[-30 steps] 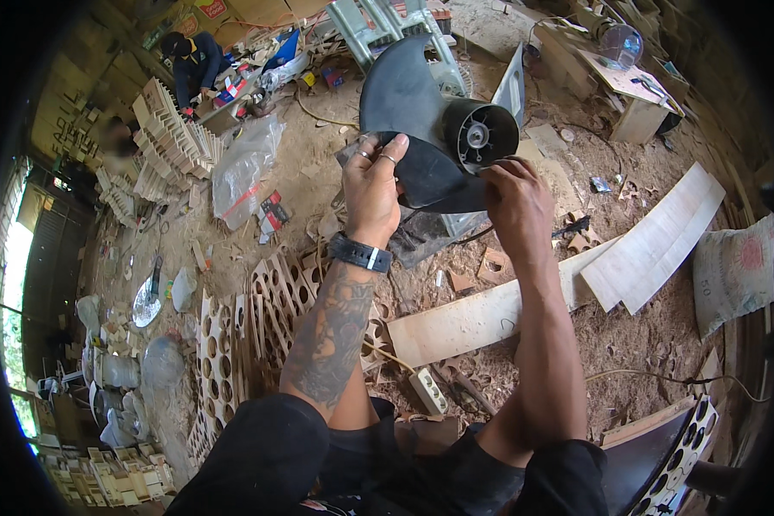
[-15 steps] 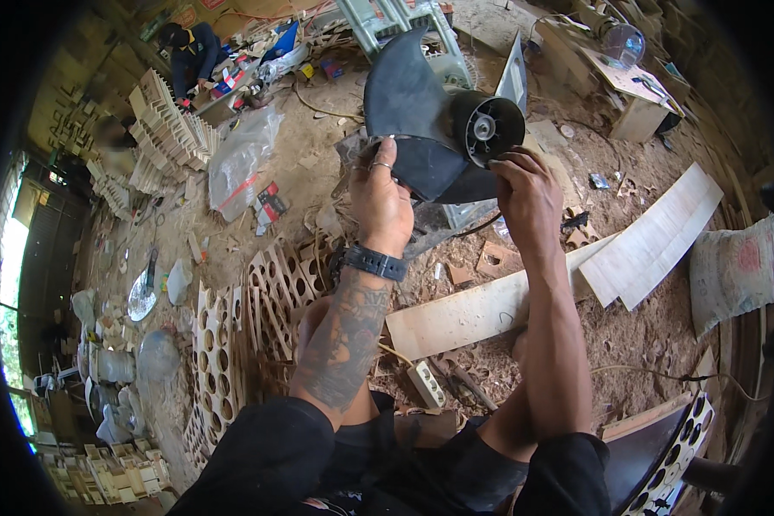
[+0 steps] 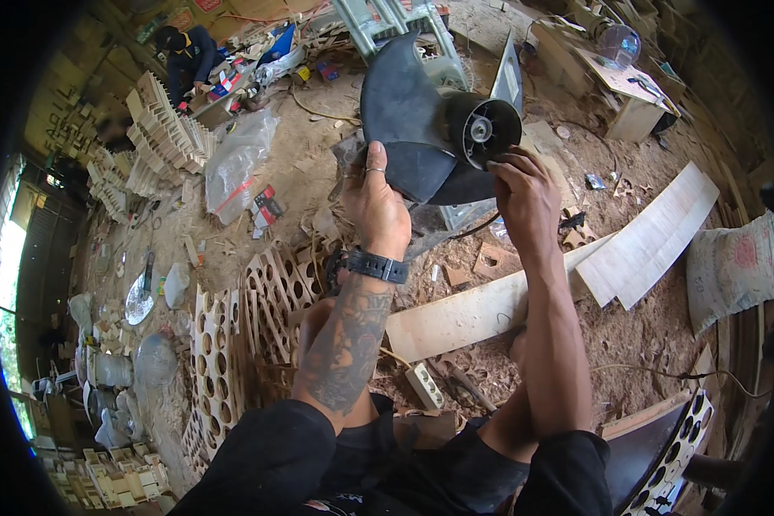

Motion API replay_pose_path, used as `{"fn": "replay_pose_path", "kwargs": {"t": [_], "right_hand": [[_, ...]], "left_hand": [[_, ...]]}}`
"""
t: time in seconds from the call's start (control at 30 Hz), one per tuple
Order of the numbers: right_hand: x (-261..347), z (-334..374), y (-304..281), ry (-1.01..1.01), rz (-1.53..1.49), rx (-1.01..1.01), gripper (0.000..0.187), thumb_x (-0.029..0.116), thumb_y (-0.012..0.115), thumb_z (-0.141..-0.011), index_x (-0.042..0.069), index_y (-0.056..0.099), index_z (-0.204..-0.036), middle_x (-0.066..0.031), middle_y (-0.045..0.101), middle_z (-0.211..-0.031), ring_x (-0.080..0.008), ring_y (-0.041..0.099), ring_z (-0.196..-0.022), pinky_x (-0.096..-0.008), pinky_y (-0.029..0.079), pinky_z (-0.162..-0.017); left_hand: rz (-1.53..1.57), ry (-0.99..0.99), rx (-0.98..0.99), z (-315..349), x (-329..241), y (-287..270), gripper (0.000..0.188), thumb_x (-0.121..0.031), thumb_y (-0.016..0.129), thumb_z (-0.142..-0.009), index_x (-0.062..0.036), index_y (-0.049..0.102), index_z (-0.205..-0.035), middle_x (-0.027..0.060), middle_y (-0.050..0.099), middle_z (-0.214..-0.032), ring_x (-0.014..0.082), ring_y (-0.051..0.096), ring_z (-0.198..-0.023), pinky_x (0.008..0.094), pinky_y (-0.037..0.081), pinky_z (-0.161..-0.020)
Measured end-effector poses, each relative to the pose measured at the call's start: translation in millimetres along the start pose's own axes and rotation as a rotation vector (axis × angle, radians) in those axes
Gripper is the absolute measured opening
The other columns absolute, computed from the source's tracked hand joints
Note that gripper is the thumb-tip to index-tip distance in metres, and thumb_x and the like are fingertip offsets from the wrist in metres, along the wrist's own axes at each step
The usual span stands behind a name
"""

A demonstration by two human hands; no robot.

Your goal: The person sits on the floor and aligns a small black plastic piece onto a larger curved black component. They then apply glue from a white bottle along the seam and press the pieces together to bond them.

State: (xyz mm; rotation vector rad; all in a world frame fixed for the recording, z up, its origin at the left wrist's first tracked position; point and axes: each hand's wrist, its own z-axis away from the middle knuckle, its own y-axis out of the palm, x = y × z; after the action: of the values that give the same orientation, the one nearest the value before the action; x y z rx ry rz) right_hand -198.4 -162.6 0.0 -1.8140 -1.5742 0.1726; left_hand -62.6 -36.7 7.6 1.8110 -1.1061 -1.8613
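A black fan impeller [image 3: 398, 99] with broad curved blades and a round hollow hub is held up in front of me, the hub's open end toward my right. My left hand [image 3: 380, 202] grips a lower blade by its edge, thumb upright in front and fingers mostly hidden behind. At the hub's lower rim, the bent fingers of my right hand [image 3: 525, 185] are closed on the impeller. Behind it stands a pale green metal frame [image 3: 351, 24], partly covered by the blades.
Long thin wooden boards [image 3: 464, 320] lie on the dusty ground, near a white power strip [image 3: 424, 386]. Perforated wood panels [image 3: 212, 353] lie at left. A sack [image 3: 731, 271] stands at right, a low wooden table [image 3: 623, 77] behind. Another person [image 3: 191, 62] works at the far left.
The impeller and both hands sit slightly farther left in the picture, as does much of the background. My hold on it looks the same.
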Motion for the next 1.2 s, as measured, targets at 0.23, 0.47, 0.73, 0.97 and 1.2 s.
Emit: {"fn": "replay_pose_path", "kwargs": {"t": [0.23,0.47,0.73,0.97,1.2], "right_hand": [[0.8,0.3,0.7,-0.009,0.036,-0.019,0.017,0.004,0.068,-0.073,0.008,0.072,-0.089,-0.006,0.069,-0.1,-0.0243,0.059,-0.11,-0.0365,0.043,-0.095],[0.2,-0.7,-0.3,-0.033,0.051,-0.023,0.018,0.003,0.069,-0.071,0.008,0.073,-0.089,-0.0047,0.069,-0.1,-0.0237,0.059,-0.109,-0.0359,0.044,-0.095],[-1.6,-1.4,-0.6,-0.06,0.066,-0.042,0.017,0.003,0.069,-0.071,0.008,0.073,-0.087,-0.0045,0.069,-0.098,-0.0238,0.059,-0.11,-0.0359,0.045,-0.095],[-4.9,-3.5,-1.4,-0.072,0.073,-0.055,0.016,0.002,0.066,-0.072,0.007,0.073,-0.087,-0.0055,0.069,-0.098,-0.0242,0.059,-0.11,-0.0359,0.045,-0.095],[-4.6,0.1,2.9,-0.058,0.053,-0.067,0.016,0.003,0.066,-0.073,0.007,0.073,-0.087,-0.006,0.069,-0.097,-0.0247,0.061,-0.107,-0.0354,0.047,-0.093]], "left_hand": [[-0.049,0.007,-0.022,-4.0,7.1,-2.1,0.035,-0.024,0.074,-0.084,0.0003,0.06,-0.105,0.0075,0.062,-0.104,0.0154,0.056,-0.093,0.0292,0.047,-0.084],[-0.145,0.097,-0.026,3.7,5.2,2.5,0.031,-0.025,0.073,-0.085,-0.0005,0.062,-0.101,0.0062,0.063,-0.097,0.014,0.056,-0.088,0.0287,0.046,-0.081],[-0.062,-0.117,0.014,4.3,0.4,-7.6,0.03,-0.027,0.07,-0.087,-0.0046,0.061,-0.104,0.0035,0.061,-0.099,0.0143,0.056,-0.086,0.0291,0.046,-0.082],[0.268,-0.602,0.221,16.2,-7.7,-27.4,0.021,-0.033,0.06,-0.091,-0.0142,0.052,-0.086,-0.0008,0.053,-0.08,0.0154,0.056,-0.076,0.0322,0.049,-0.073],[-0.051,-0.406,0.065,24.8,11.4,-21.5,0.039,-0.042,0.048,-0.095,-0.0056,0.059,-0.104,0.0025,0.061,-0.093,0.0159,0.061,-0.084,0.0313,0.051,-0.072]]}}
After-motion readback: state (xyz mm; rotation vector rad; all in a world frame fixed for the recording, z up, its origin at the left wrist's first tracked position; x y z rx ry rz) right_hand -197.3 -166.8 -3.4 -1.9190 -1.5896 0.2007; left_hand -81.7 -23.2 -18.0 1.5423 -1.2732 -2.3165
